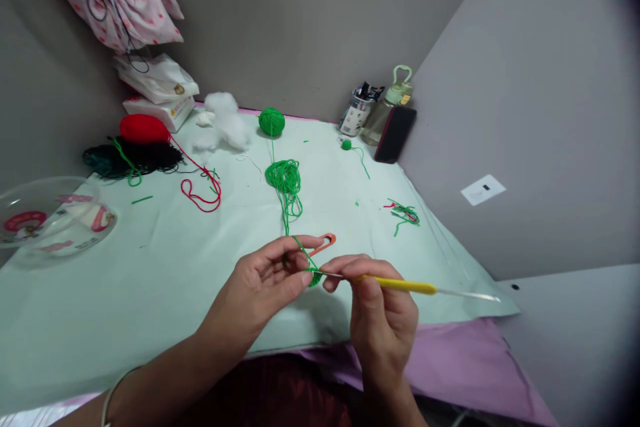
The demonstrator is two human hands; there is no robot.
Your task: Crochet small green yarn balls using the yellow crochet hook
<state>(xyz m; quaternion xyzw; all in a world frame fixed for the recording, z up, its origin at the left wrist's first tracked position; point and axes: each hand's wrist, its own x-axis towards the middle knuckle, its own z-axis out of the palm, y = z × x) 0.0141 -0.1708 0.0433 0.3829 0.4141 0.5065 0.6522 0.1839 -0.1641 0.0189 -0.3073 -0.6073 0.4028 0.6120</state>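
My left hand [265, 280] pinches a small piece of green crochet work [315, 278] between thumb and fingers, with a strand of green yarn running over its forefinger. In my right hand [377, 300] is a crochet hook with a yellow handle [400, 285]; its thin metal tip meets the crochet piece. An orange stitch marker [327, 241] shows just beyond the left fingertips. From the left hand the yarn leads back to a loose green tangle [284, 177] and on to a green yarn ball [271, 121]. Part of the crochet piece is hidden by the fingers.
White stuffing [227, 121], a red yarn ball [145, 128] and black yarn [157, 157] lie back left, near a clear plastic bowl [55, 217]. A phone [395, 135] leans by a bottle [380, 117] and a pen holder [357, 113]. Yarn scraps [404, 212] lie right.
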